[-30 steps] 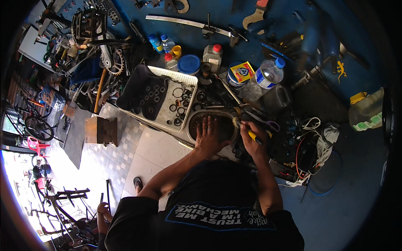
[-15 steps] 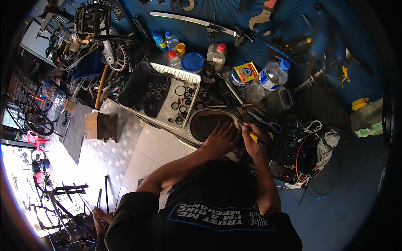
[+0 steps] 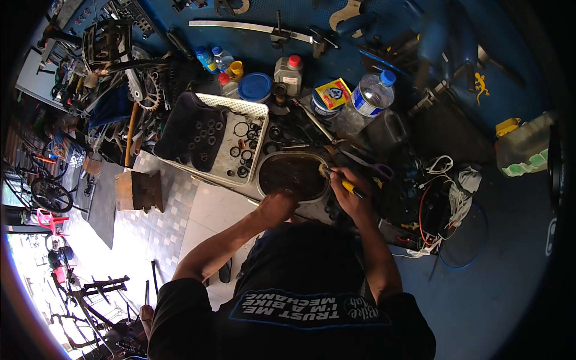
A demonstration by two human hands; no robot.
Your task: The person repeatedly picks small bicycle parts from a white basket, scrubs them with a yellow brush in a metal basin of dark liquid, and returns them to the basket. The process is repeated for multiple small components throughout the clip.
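Observation:
An oval metal pan (image 3: 261, 174) with dark contents sits at the front edge of the crowded bench. My left hand (image 3: 277, 207) is at its near side, fingers curled together; whatever they may hold is hidden. In my right hand (image 3: 355, 197), gripped like a pen, is a brush (image 3: 352, 188) with a yellow and black handle. The brush's pale bristle end points at the pan's right rim. Just beyond my right hand lie scissors (image 3: 384, 171) with purple handles.
Left of the pan stands a cream plastic basket (image 3: 262, 109) with rings, bearings and a dark cloth (image 3: 180, 135). Bottles, a blue-lidded tub (image 3: 255, 87) and a large clear bottle (image 3: 372, 99) line the back. Cables (image 3: 459, 210) heap at the right. A wooden block (image 3: 138, 191) is at left.
My left hand has drawn back from inside the pan to its near side, its spread fingers now curled. The brush stays in my right hand by the rim. The whole view has shifted slightly.

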